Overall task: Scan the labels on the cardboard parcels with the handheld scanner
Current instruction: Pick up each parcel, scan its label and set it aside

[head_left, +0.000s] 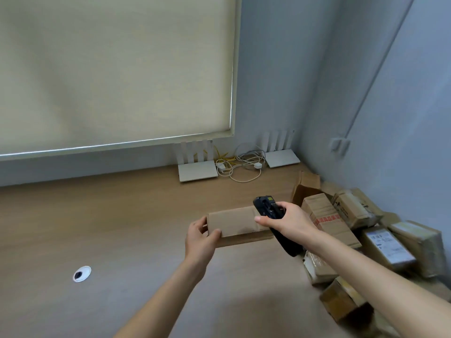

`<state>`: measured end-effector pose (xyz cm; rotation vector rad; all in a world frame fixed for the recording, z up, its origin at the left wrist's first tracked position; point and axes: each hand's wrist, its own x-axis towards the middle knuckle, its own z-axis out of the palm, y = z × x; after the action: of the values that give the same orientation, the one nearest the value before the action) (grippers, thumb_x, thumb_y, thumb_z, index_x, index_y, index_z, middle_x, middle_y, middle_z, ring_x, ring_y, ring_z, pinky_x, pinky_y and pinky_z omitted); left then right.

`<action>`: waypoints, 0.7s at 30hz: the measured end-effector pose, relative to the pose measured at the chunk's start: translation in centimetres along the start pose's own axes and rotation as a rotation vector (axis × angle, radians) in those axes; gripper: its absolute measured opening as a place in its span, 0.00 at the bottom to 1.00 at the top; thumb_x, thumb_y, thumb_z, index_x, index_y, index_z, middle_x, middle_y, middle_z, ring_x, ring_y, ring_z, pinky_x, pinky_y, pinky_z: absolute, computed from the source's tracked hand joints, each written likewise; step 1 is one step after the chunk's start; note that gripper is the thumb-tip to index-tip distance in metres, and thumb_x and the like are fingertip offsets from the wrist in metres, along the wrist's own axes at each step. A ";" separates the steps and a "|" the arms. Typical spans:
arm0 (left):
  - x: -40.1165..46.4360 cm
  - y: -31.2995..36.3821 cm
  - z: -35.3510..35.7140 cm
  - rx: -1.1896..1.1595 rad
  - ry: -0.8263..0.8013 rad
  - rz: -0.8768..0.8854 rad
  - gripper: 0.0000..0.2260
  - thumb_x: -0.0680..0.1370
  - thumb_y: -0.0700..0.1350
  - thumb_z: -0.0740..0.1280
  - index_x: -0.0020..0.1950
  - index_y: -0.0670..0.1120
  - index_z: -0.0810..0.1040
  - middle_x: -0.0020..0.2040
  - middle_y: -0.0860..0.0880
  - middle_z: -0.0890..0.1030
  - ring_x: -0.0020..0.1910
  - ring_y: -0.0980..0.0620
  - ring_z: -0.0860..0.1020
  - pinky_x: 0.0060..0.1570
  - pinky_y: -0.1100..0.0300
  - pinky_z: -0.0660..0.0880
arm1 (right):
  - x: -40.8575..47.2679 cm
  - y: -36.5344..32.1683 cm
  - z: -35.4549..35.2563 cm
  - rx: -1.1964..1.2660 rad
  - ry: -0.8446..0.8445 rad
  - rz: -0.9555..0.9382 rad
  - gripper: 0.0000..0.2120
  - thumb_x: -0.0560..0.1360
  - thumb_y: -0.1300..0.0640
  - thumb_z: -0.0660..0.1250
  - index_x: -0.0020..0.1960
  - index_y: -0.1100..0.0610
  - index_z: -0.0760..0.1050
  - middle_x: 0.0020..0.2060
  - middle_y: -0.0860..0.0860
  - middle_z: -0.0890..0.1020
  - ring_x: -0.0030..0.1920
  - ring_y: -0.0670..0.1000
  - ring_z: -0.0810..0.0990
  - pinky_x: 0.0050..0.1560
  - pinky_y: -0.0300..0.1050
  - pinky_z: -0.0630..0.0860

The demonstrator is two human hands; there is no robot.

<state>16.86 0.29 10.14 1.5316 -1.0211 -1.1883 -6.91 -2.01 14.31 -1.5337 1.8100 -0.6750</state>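
A flat brown cardboard parcel (234,222) lies on the wooden desk (122,228) in the middle of the view; no label shows on its upper face. My left hand (201,236) grips its left end, thumb on top. My right hand (286,222) holds the black handheld scanner (266,207), whose head sits over the parcel's right end, while the thumb presses on the parcel's top. The scanner's handle hangs down below my right hand.
A heap of several cardboard parcels (353,230) fills the desk's right side by the wall, one with a white label (388,242). Two white routers (197,170) and tangled cables (241,164) stand at the back. A cable hole (81,273) is at the left.
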 end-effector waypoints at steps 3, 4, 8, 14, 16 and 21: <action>-3.2 4.1 -2.8 -0.066 0.006 0.076 0.21 0.76 0.32 0.70 0.67 0.47 0.76 0.61 0.47 0.80 0.62 0.50 0.78 0.65 0.51 0.76 | -3.8 -4.0 -1.7 0.036 0.053 -0.044 0.21 0.63 0.30 0.79 0.46 0.39 0.76 0.47 0.37 0.83 0.49 0.40 0.81 0.48 0.43 0.77; -4.2 5.4 -3.7 -0.084 0.003 0.093 0.22 0.76 0.32 0.70 0.68 0.46 0.75 0.61 0.47 0.80 0.61 0.50 0.78 0.64 0.52 0.76 | -5.0 -5.3 -2.3 0.043 0.067 -0.058 0.21 0.63 0.30 0.79 0.46 0.39 0.76 0.47 0.38 0.83 0.50 0.42 0.81 0.51 0.45 0.77; -8.2 9.5 -6.8 -0.111 -0.024 0.151 0.19 0.74 0.30 0.71 0.60 0.47 0.75 0.57 0.49 0.82 0.54 0.58 0.80 0.50 0.62 0.79 | -9.8 -9.5 -4.9 0.053 0.129 -0.113 0.26 0.63 0.29 0.79 0.53 0.41 0.77 0.50 0.40 0.83 0.53 0.46 0.82 0.52 0.46 0.76; -14.3 13.1 -8.3 -0.235 0.046 0.202 0.10 0.78 0.49 0.73 0.55 0.48 0.77 0.54 0.47 0.83 0.55 0.50 0.81 0.50 0.54 0.79 | -16.6 -13.0 -7.8 0.048 0.183 -0.157 0.40 0.65 0.30 0.78 0.69 0.49 0.74 0.59 0.46 0.82 0.58 0.50 0.81 0.62 0.52 0.78; -16.4 13.8 -8.7 -0.237 0.096 0.212 0.10 0.78 0.52 0.72 0.54 0.48 0.77 0.53 0.47 0.83 0.54 0.49 0.81 0.47 0.56 0.77 | -18.9 -13.4 -8.4 0.051 0.184 -0.175 0.40 0.64 0.30 0.78 0.69 0.49 0.74 0.59 0.46 0.82 0.58 0.50 0.81 0.62 0.52 0.78; -22.4 14.1 -9.7 -0.248 0.108 0.233 0.14 0.79 0.46 0.71 0.64 0.47 0.76 0.56 0.50 0.81 0.56 0.53 0.79 0.51 0.58 0.77 | -25.1 -12.8 -9.3 0.084 0.168 -0.218 0.41 0.64 0.33 0.81 0.70 0.51 0.75 0.58 0.45 0.82 0.57 0.48 0.81 0.56 0.45 0.76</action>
<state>21.04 19.98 29.90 1.2332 -0.9153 -1.0158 -3.45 20.10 33.75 -1.6744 1.7240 -0.9983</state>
